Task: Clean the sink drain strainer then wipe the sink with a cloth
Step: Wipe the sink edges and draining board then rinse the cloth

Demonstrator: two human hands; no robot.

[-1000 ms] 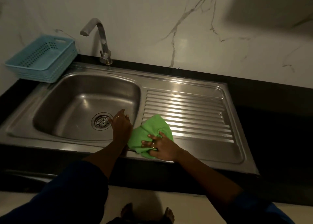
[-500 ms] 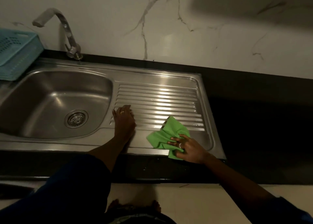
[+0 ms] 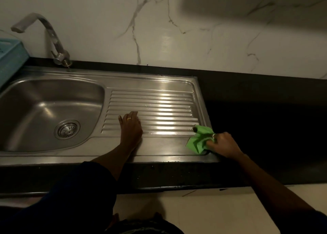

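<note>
**At the lower right of the frame, the cloth (image 3: 199,140) reaches the sink's corner**

At the lower right of the frame, the right hand (image 3: 224,145) grips the bunched green cloth. Its fingers are curled round the cloth, and it presses the cloth on the near right corner of the sink (image 3: 53,158), right beside the dark counter (image 3: 265,110). The left hand (image 3: 131,127) lies flat with straight fingers on the ribbed draining part (image 3: 168,108), in the middle of the frame, and holds nothing. The strainer (image 3: 67,129) sits in the bowl at the left, well apart from the cloth. The left hand is nearer to it. The sink runs long from left to right, and so do the ribs. So I think the next wipe must go back left along the ribs, or up the right edge. Half a second ago the cloth was further in from that edge, and it has slid right. The left hand has stayed on the ribs.
</note>
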